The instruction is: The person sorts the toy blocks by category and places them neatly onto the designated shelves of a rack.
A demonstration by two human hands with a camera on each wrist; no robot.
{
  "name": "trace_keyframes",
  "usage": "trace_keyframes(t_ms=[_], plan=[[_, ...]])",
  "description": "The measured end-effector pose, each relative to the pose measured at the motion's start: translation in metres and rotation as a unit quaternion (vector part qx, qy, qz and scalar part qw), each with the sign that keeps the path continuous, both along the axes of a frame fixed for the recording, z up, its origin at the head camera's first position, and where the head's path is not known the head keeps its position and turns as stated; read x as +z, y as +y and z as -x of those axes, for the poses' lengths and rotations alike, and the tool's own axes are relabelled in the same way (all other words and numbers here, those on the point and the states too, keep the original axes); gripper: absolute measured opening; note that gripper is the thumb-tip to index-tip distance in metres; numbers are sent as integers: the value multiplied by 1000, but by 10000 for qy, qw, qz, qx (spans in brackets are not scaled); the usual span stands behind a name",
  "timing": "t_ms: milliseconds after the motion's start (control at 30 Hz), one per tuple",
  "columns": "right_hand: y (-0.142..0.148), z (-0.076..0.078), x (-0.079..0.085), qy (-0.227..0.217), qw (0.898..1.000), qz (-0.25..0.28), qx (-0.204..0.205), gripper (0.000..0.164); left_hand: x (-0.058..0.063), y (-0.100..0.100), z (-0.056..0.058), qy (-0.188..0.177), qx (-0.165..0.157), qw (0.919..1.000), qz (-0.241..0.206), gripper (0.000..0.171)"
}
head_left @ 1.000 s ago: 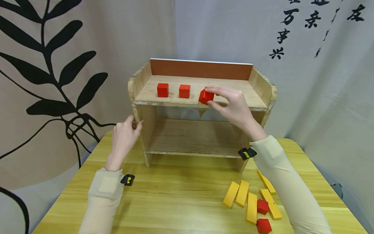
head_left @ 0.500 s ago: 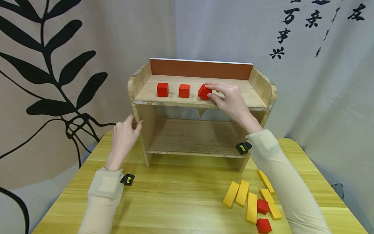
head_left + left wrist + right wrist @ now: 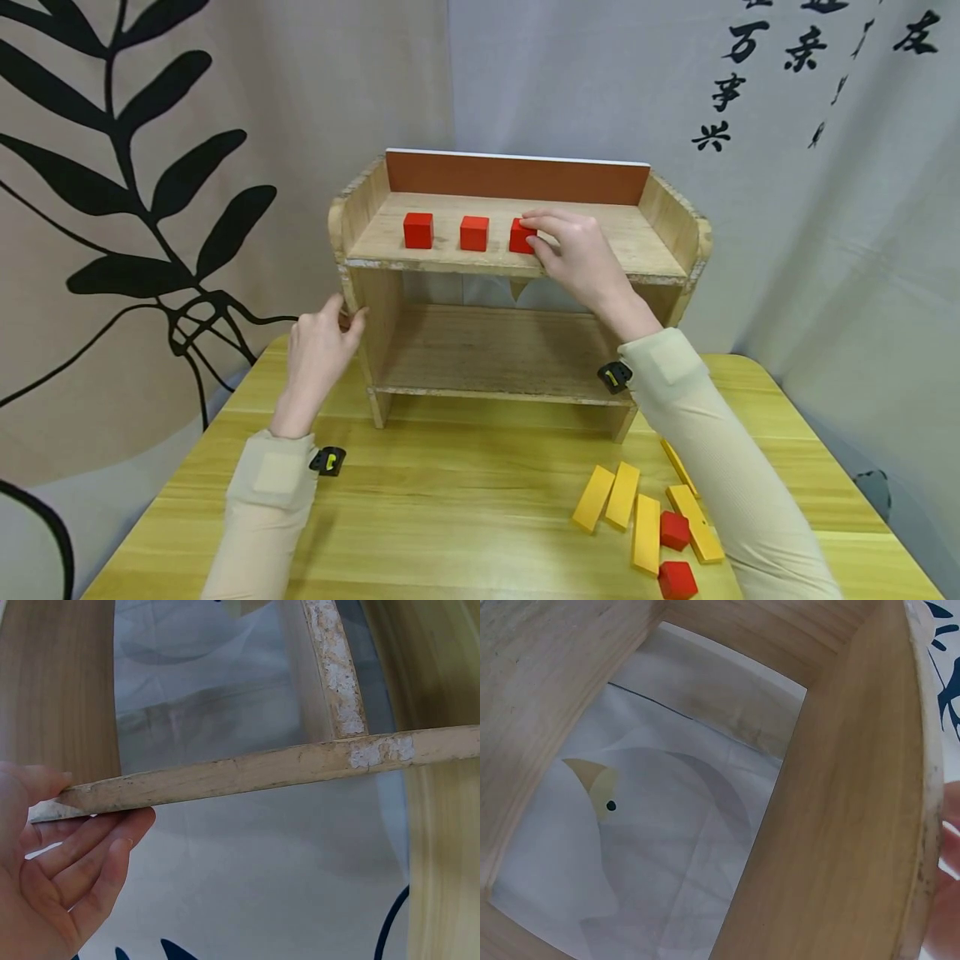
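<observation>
A small wooden shelf stands on the table. On its upper board sit three red cubes in a row: a left cube, a middle cube and a right cube. My right hand pinches the right cube between thumb and fingers, close over the board near its front edge. The left hand grips the shelf's left side panel, thumb on one face and fingers on the other. In the right wrist view only a sliver of the right hand shows, behind the board's edge.
Several yellow blocks lie at the table's front right, with two red cubes among them. The right forearm passes above one yellow block. A brown back panel closes the upper shelf, and curtains hang behind.
My right hand has moved left and slightly up with the red cube, which has gone from tilted to level, in line with the other two. The left hand stays in place.
</observation>
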State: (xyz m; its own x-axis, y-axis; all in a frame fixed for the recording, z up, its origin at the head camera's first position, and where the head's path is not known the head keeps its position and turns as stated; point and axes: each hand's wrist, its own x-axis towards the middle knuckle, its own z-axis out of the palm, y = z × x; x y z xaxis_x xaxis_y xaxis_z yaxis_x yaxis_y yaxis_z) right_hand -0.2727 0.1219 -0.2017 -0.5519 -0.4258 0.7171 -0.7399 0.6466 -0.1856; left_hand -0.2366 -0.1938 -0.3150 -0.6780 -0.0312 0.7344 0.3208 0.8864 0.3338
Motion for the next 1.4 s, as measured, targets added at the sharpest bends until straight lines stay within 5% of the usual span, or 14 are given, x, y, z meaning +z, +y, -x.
trace_keyframes(t_ms=[600,833,1200,1400], plan=[[1,3,-1,-171,9997,-16,-191,28,-1,0,2,31,7,10000,-22,28],[8,-4,-9,423,9981,370,233,24,-2,-1,2,43,42,10000,-27,28],[44,-33,-35,1168,9896,454,701,24,-2,1,2,78,22,10000,-30,28],[67,-47,-62,1035,9892,372,974,29,-2,0,2,46,40,10000,-73,28]])
